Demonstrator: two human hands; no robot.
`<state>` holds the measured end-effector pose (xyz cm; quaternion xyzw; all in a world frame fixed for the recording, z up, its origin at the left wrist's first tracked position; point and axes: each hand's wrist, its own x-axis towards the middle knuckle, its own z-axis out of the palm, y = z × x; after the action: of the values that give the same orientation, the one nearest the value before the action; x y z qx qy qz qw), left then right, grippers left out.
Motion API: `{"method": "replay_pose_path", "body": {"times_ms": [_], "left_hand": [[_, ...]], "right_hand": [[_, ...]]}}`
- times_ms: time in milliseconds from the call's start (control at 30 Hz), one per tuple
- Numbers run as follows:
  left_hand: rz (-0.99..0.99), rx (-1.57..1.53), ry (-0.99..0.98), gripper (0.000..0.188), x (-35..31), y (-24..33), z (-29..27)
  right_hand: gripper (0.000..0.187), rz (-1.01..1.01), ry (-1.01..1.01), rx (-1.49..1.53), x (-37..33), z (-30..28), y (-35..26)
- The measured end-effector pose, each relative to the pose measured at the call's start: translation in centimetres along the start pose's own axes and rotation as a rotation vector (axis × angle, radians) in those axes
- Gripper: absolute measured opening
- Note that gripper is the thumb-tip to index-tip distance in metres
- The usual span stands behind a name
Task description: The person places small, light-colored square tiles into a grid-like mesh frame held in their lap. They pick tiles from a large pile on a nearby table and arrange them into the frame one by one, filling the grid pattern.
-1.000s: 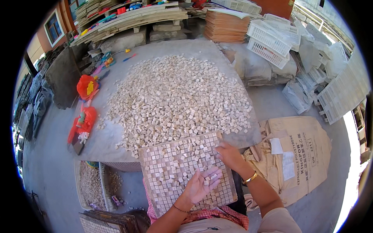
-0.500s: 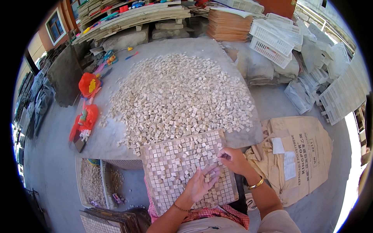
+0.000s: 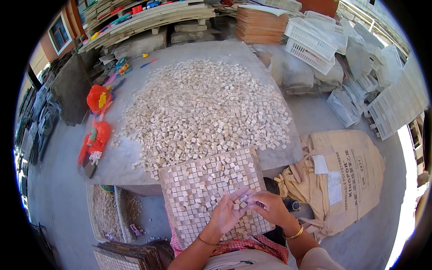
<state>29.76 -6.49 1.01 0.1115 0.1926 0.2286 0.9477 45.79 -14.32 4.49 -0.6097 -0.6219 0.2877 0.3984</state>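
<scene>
A square mosaic tray (image 3: pixel 180 195) rests tilted across my lap, its grid partly filled with pale stone tiles and loose ones on top. Over its lower right part, my left hand (image 3: pixel 226 212) is palm up and cupped, with several small stone cubes (image 3: pixel 237 206) lying in the palm and at the fingers. My right hand (image 3: pixel 270 208), with a gold bracelet at the wrist, meets it from the right. Its thumb and fingertips are pinched together at a cube by the left fingers. A large heap of loose stone cubes (image 3: pixel 207 108) lies just beyond the tray.
The heap lies on a grey table (image 3: pixel 112 157). Red plastic bags (image 3: pixel 97 135) sit at its left edge. On the floor are a bin of stone pieces (image 3: pixel 107 209), stacked mosaic panels (image 3: pixel 121 258) and a tan sack (image 3: pixel 360 180). White crates (image 3: pixel 315 42) stand at the far right.
My right hand has moved left and down from above the tray's right edge to the cubes in my left palm. The left hand has shifted slightly. The whole view has moved a little.
</scene>
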Motion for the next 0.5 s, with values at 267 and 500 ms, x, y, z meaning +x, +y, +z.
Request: {"method": "replay_pose_path", "body": {"times_ms": [267, 500], "left_hand": [[-0.005, 0.001, -0.020, 0.062, -0.1, -0.1, 0.4], [0.021, -0.059, 0.068, 0.057, -0.5, -0.2, -0.1]], "right_hand": [[0.027, -0.001, 0.090, -0.090, -0.7, 1.7, 0.0], [0.025, 0.553, 0.028, 1.293, -1.0, 1.1, 2.3]]}}
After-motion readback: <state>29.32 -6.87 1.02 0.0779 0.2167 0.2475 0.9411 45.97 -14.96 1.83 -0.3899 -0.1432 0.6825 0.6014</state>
